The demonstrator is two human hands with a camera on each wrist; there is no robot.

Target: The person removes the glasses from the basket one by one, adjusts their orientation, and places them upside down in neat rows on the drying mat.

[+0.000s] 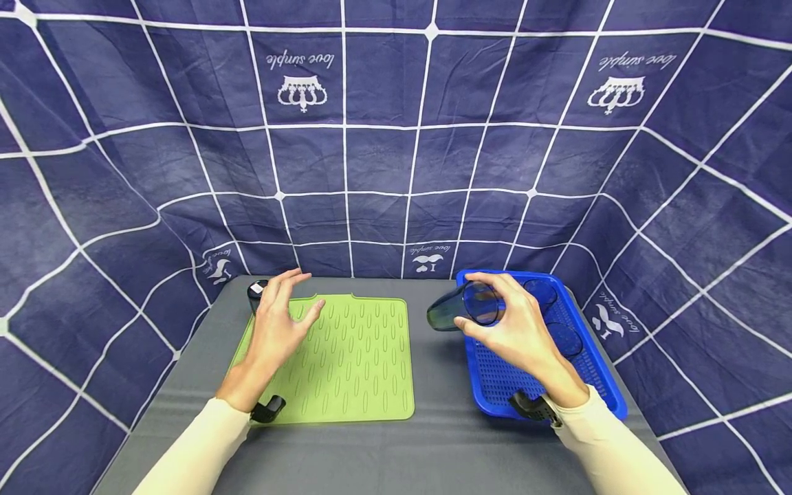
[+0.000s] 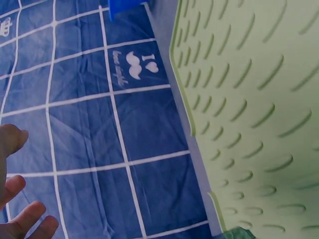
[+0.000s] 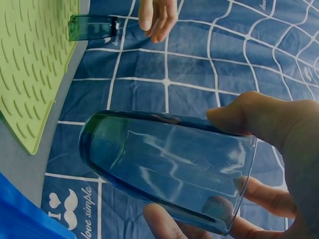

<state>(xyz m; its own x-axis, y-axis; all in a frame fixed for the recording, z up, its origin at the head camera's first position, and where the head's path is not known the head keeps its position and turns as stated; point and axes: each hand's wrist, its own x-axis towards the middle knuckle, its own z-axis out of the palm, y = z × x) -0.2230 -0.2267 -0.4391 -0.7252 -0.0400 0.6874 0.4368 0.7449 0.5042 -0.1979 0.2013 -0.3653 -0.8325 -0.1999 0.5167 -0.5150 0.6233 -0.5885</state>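
Observation:
My right hand (image 1: 513,323) grips a clear blue drinking glass (image 1: 447,311) near its rim, thumb on one side and fingers on the other. The glass is tilted in the air beside the basket, its thick base pointing left. In the right wrist view the glass (image 3: 164,164) holds nothing. My left hand (image 1: 281,323) hovers over the left part of a green ribbed mat (image 1: 353,364), thumb and fingers apart, holding nothing. Just beyond it, another blue glass (image 1: 253,297) stands base-up at the mat's back left corner, partly hidden by that hand.
A blue plastic basket (image 1: 504,392) sits at the right of the grey table (image 1: 433,440). Inside it are two more blue glasses, one at the back (image 1: 540,294) and one nearer (image 1: 564,342). Blue checked cloth (image 1: 383,158) hangs behind and along both sides.

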